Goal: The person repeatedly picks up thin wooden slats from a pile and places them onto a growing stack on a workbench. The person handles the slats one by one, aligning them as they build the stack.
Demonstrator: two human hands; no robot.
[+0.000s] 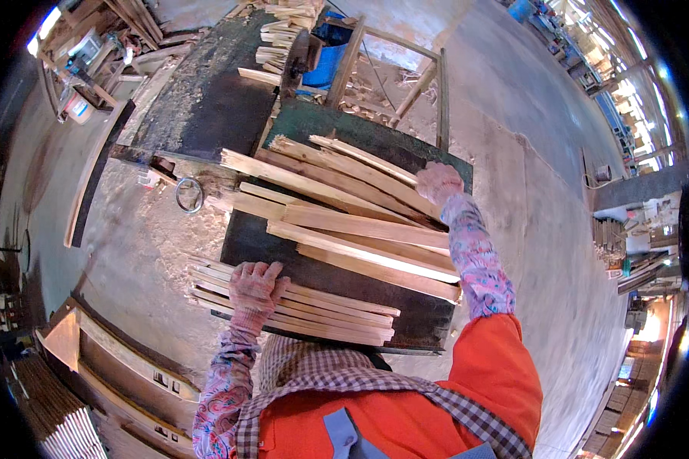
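Observation:
My left hand (pixel 256 289), in a pale work glove, curls its fingers over a row of narrow wooden strips (pixel 337 312). These lie side by side along the near edge of the dark machine table (pixel 429 325). Stretched out to the far right side, my right hand (pixel 439 182) is closed at the right end of a thin wooden strip (pixel 364 157). Between my hands, several wider rough boards (pixel 352 222) spread across the table, some overlapping. Patterned sleeves cover both forearms.
At the far side, a blade-like disc (pixel 297 65) stands by a blue container (pixel 331 53) and a wooden frame (pixel 442 99). More cut strips (pixel 283 30) are piled beyond. A handwheel (pixel 190 195) sticks out at the left, above sawdust. Long timber pieces (pixel 130 359) lie lower left.

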